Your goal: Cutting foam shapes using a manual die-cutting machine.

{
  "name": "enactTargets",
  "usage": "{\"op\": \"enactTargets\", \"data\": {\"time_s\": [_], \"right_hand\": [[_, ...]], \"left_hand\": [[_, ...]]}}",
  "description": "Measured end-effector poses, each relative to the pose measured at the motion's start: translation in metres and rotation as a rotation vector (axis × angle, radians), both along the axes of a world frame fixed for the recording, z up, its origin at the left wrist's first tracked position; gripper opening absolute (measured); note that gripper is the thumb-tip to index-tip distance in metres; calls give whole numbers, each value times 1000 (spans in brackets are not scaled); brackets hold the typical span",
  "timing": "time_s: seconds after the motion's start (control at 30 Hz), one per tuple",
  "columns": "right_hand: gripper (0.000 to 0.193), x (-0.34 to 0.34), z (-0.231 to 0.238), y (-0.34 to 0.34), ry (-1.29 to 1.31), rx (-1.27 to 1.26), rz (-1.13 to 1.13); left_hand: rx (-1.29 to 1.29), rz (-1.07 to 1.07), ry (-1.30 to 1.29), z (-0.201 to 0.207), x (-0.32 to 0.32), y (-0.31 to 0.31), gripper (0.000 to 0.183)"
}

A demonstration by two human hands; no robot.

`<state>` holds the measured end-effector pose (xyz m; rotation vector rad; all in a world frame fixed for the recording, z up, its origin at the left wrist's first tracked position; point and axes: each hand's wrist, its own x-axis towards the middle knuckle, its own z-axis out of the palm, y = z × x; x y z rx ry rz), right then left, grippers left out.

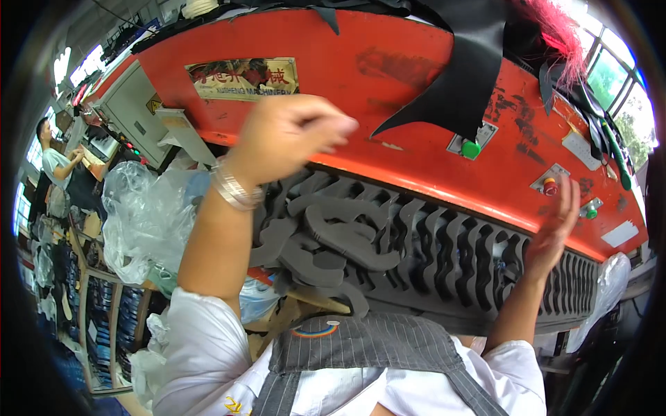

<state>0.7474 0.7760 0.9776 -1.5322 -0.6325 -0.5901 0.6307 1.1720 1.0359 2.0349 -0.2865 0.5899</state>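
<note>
Left hand (295,132) is held raised, fingers loosely curled; whether anything is pinched in it cannot be told. Right hand (551,239) is held wide, fingers extended, just beside one red button (549,186); whether the button is touched cannot be told. Below and between the two hands, one slotted grey foam sheet (454,249) is laid along the machine, its wavy strips too many to be surely counted. Over its left part, at least four loose curved foam pieces (316,267) are heaped. Behind, one red machine (340,62) is fitted with two green buttons (470,149) and overhung by one pointed black sheet (463,76).
</note>
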Motion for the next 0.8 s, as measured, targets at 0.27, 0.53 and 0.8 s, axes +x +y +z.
{"op": "enactTargets", "data": {"time_s": [0.27,0.53,0.8], "right_hand": [[115,-158,-32,204,-328,-1305,569],[118,-102,-51,249,12,-1539,316],[100,-99,-92,249,-45,-1470,350]], "left_hand": [[-304,462,322,-96,-92,43,39],[58,493,732,-151,-146,54,61],[-193,890,534,-196,-118,85,71]]}}
